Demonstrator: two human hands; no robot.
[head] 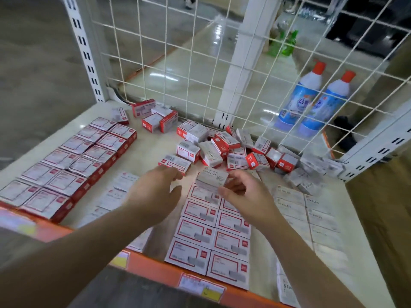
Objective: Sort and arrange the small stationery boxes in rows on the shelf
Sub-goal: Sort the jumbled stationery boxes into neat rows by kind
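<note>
A small white cardboard box printed with grey lettering (pixel 212 179) is being held in the grip of the right hand (pixel 242 192), pinched between thumb and fingertips just above the far end of a double row of white boxes with red-lined labels (pixel 211 232). The left hand (pixel 153 190) is being kept close beside it, its grip loose and half wide, fingers lightly curled with nothing between them, near a red and white box (pixel 175 164). The pale shelf (pixel 146 152) is being occupied on the left by a two-wide row of red-sided boxes (pixel 66 165), on the right by rows of pale white boxes (pixel 304 210), and along the white wire mesh back (pixel 178 63) by a jumbled heap of red and white boxes (pixel 233 150). Two blue bottles with red caps (pixel 311 96) are being seen through the mesh.
</note>
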